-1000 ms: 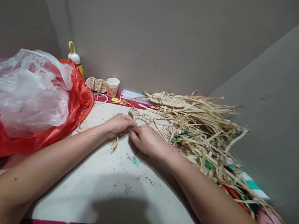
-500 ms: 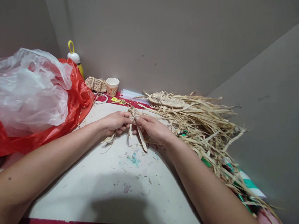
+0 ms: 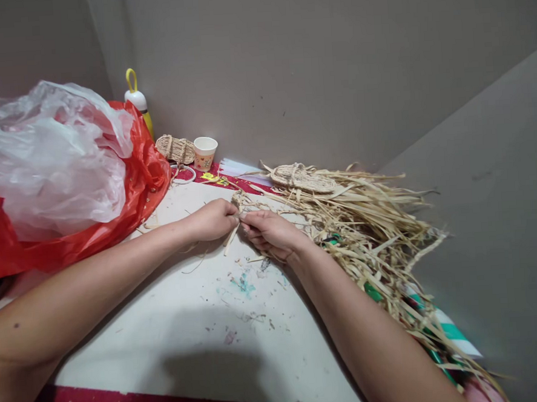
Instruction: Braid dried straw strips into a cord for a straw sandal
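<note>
Above the far part of the white board [image 3: 185, 333], my left hand [image 3: 215, 219] is closed, its fingertips pinching dry straw strands. My right hand [image 3: 270, 230] meets it fingertip to fingertip, pinched on the same straw. A pale strip [image 3: 231, 239] hangs below the meeting point, and a small knotted straw bit [image 3: 238, 197] shows just beyond the fingers. Much of the held straw is hidden by the hands. To the right lies a large heap of dry straw [image 3: 373, 200], with a woven straw sole [image 3: 302, 178] on top.
At the left are a red plastic bag [image 3: 151, 172] and a clear crumpled bag [image 3: 61, 159]. Behind stand a bottle with a yellow loop [image 3: 135, 101], a second woven piece [image 3: 174, 149] and a paper cup [image 3: 205, 154]. Grey walls rise behind and at the right.
The left fingers have curled in more over the straw, and the right hand has turned, its fingers now bunched. The broad strip that hung between the hands is mostly out of sight.
</note>
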The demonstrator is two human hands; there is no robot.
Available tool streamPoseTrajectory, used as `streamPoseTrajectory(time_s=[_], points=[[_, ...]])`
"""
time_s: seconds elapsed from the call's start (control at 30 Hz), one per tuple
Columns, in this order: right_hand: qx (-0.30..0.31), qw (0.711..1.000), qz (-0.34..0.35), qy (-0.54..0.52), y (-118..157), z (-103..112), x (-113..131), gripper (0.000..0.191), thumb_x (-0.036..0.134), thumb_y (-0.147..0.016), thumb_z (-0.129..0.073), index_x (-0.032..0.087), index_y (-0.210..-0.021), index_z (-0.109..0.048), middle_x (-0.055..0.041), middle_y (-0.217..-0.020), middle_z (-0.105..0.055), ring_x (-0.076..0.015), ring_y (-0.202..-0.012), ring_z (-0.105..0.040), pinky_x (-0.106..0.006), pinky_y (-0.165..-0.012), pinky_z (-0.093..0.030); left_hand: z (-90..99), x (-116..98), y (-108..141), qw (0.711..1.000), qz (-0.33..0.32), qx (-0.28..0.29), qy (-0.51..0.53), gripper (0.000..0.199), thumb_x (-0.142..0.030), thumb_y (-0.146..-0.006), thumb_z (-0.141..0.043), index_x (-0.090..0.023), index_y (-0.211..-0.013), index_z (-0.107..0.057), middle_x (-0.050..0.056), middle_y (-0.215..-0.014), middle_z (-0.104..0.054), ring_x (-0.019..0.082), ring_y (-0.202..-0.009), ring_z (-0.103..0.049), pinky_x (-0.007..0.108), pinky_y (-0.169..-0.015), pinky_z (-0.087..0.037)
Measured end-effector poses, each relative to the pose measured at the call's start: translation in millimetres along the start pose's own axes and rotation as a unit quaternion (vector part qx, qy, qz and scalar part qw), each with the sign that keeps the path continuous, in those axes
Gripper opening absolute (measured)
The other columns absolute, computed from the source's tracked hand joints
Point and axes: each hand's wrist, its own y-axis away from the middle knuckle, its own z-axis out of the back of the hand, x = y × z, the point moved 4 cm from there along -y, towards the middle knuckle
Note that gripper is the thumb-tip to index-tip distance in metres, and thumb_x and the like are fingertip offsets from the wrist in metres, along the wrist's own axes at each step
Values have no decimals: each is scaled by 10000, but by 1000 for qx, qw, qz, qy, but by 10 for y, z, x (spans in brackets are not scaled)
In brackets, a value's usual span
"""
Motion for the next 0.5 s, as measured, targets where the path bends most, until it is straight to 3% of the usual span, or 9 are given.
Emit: streamPoseTrajectory(time_s=[0.1, 0.23, 0.5], points=[[-17, 999, 0, -40, -8, -35, -21, 225, 288, -761, -546, 168, -596, -451, 100, -387, -278, -25, -321, -166, -150, -313, -101, 48, -80, 36, 989, -8, -7, -144, 262, -203, -787, -395, -138, -752, -646, 47, -711, -637, 144, -642, -524, 240, -599, -356], [-14, 996, 7, -91, -7, -76, -45, 165, 267, -733, -563, 149, -637, -500, 106, -389, -277, -22, -331, -157, -136, -313, -95, 67, -206, 135, 959, 34, -10, -279, 316, -304, -817, -386, -135, -818, -653, 133, -840, -671, 219, -743, -596, 283, -627, -392], [23, 981, -4, -190, -22, -122, -95, 307, 228, -731, -551, 187, -540, -315, 90, -415, -311, -16, -334, -149, -139, -304, -105, -193, -278, 251, 940, 23, 23, -341, 253, -163, -797, -438, -125, -959, -628, 132, -807, -679, 236, -827, -637, 298, -718, -448]])
